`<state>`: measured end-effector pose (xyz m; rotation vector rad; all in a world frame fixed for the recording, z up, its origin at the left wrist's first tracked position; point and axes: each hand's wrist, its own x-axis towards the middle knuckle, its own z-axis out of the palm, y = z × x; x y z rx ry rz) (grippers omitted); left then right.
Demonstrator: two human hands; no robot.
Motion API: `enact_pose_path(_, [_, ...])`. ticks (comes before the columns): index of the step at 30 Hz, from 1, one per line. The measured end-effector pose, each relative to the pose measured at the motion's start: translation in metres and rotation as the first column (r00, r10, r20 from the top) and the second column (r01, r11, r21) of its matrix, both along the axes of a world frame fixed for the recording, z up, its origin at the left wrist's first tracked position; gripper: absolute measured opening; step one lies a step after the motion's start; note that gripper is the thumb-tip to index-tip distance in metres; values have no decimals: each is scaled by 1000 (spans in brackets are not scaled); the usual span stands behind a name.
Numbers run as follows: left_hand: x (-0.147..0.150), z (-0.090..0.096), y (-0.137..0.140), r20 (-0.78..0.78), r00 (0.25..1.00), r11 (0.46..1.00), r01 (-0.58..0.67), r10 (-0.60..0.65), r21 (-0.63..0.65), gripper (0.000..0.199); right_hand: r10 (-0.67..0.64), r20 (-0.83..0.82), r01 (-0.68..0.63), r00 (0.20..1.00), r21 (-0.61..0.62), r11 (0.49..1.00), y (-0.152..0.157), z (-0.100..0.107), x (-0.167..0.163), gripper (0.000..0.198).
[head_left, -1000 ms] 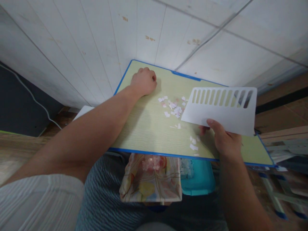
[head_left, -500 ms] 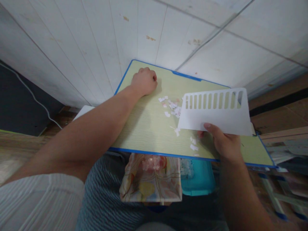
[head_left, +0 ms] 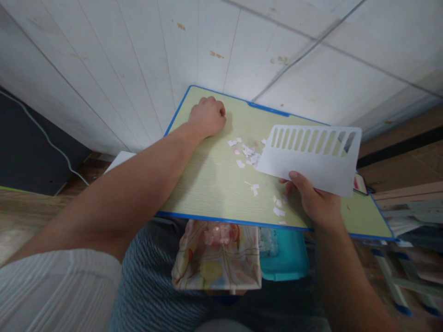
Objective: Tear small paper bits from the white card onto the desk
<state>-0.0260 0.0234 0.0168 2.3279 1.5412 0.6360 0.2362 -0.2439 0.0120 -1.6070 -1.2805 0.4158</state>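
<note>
My right hand [head_left: 316,198] grips the lower edge of a white slotted plastic panel [head_left: 308,168], thumb on its near face. A row of long slots runs along the panel's upper side. Its left corner is at a scatter of small white paper scraps [head_left: 249,151] on the pale yellow folding table [head_left: 207,184]. More paper bits [head_left: 278,211] lie nearer the table's front edge. My left hand [head_left: 207,116] rests as a closed fist at the table's far left, with nothing visible in it.
Below the table edge, a patterned fabric-lined box [head_left: 216,272] holds pinkish pieces, beside a turquoise tray [head_left: 290,258] with clear bits. What looks like a phone [head_left: 360,184] lies partly behind the panel. A white plank wall [head_left: 207,41] stands behind the table.
My right hand has tilted the slotted panel, its right end dropping and its top edge shifting right. The hand has moved slightly left. My left fist has stayed where it was.
</note>
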Motion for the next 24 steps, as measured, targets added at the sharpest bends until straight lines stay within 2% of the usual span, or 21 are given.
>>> enact_pose_path(6, [0,0,1,-4,1000,1000,7,-7,-6,44,55,-156,-49,986,43,998,-1,2,2,35])
enact_pose_path(11, [1,2,-2,-21,1000,1000,-10,10,-14,44,4,-66,0,998,56,998,4,2,2,33])
enact_pose_path(15, [1,0,0,-24,1000,1000,-7,7,6,42,41,40,-41,998,-11,999,4,-3,4,41])
enact_pose_path(17, [1,-1,1,-20,1000,1000,-2,3,14,42,60,43,-58,997,-32,998,3,-5,7,41])
enact_pose_path(24, [0,-6,6,13,1000,1000,3,-4,27,44,98,-178,-92,979,44,995,1,-7,11,29])
